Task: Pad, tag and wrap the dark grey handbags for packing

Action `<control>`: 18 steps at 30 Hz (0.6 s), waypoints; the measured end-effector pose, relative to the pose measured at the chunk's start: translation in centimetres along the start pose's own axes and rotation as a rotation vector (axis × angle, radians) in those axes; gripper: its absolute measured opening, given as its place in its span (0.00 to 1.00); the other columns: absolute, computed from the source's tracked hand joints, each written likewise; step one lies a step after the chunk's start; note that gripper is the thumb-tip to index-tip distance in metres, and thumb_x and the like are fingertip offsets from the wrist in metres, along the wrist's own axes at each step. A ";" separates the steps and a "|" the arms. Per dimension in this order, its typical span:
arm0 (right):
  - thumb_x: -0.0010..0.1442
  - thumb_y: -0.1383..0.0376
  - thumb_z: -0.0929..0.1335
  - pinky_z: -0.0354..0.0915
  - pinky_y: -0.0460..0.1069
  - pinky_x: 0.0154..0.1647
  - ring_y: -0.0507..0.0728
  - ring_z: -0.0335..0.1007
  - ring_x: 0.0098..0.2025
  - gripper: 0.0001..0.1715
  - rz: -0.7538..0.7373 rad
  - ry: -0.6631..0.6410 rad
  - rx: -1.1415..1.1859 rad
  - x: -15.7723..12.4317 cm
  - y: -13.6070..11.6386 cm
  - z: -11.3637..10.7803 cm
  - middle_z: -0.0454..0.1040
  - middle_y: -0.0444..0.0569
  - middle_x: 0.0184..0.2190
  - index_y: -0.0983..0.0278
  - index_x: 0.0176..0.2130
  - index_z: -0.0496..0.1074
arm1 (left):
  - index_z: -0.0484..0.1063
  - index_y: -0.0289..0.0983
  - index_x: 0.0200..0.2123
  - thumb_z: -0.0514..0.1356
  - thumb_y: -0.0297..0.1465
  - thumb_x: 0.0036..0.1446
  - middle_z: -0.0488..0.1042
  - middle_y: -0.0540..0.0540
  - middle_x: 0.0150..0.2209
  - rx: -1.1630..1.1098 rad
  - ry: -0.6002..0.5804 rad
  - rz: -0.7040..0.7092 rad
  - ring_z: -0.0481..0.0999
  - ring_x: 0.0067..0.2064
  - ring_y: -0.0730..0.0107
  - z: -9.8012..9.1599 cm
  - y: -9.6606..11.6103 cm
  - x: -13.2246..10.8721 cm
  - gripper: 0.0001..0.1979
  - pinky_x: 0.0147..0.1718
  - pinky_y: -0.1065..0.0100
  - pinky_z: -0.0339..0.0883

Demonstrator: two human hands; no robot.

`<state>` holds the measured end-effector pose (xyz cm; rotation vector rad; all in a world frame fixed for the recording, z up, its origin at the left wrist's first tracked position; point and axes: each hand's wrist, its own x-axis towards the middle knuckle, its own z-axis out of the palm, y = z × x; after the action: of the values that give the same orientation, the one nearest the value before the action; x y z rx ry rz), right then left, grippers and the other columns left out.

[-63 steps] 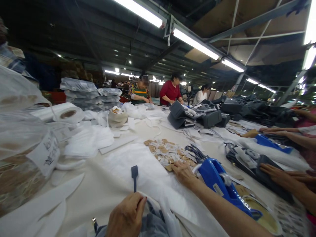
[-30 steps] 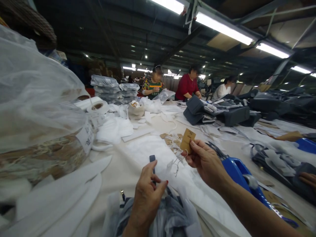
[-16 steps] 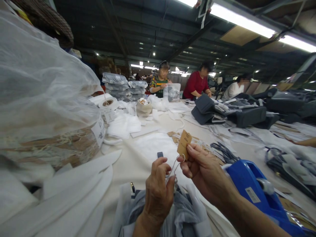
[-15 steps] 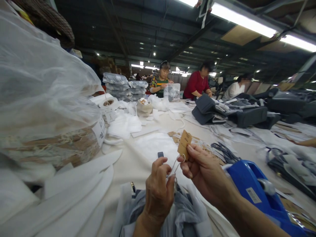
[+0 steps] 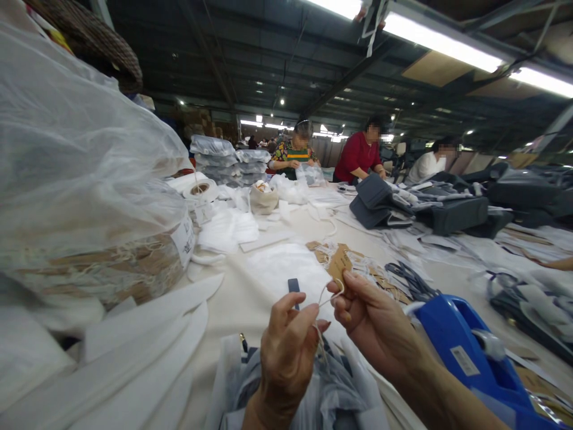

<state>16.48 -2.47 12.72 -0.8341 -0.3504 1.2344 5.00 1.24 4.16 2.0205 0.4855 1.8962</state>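
My right hand (image 5: 373, 325) pinches a brown paper hang tag (image 5: 339, 263) by its lower edge, held up above the table. The tag's white string loop (image 5: 323, 294) runs down to my left hand (image 5: 286, 352), whose fingers are closed on it. Under both hands lies a grey garment in a clear plastic bag (image 5: 304, 388), with a dark strap end (image 5: 293, 285) poking up behind my left fingers. A heap of more brown tags with strings (image 5: 358, 269) lies on the table just beyond.
A blue tape dispenser (image 5: 470, 352) stands right of my forearm, dark scissors (image 5: 412, 283) beyond it. Big clear bags of brown tags (image 5: 89, 197) crowd the left, white curved sheets (image 5: 134, 352) in front of them. Three people work at the far end beside grey folded garments (image 5: 430, 209).
Over two seconds my right hand lifted one tag from the heap and brought it to my left hand, which took hold of its string. The tag now tilts lower.
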 end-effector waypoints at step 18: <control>0.61 0.73 0.65 0.64 0.44 0.21 0.52 0.70 0.25 0.05 0.216 0.268 0.230 0.6 3.2 -2.1 0.74 0.47 0.27 0.67 0.38 0.69 | 0.78 0.39 0.28 0.66 0.34 0.50 0.75 0.49 0.30 -0.325 0.381 -0.693 0.74 0.32 0.73 -1.6 -0.8 1.4 0.05 0.31 0.75 0.67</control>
<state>15.86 -2.34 8.95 -0.8392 0.0996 1.3136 3.44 2.62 5.17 1.0843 0.7866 1.7480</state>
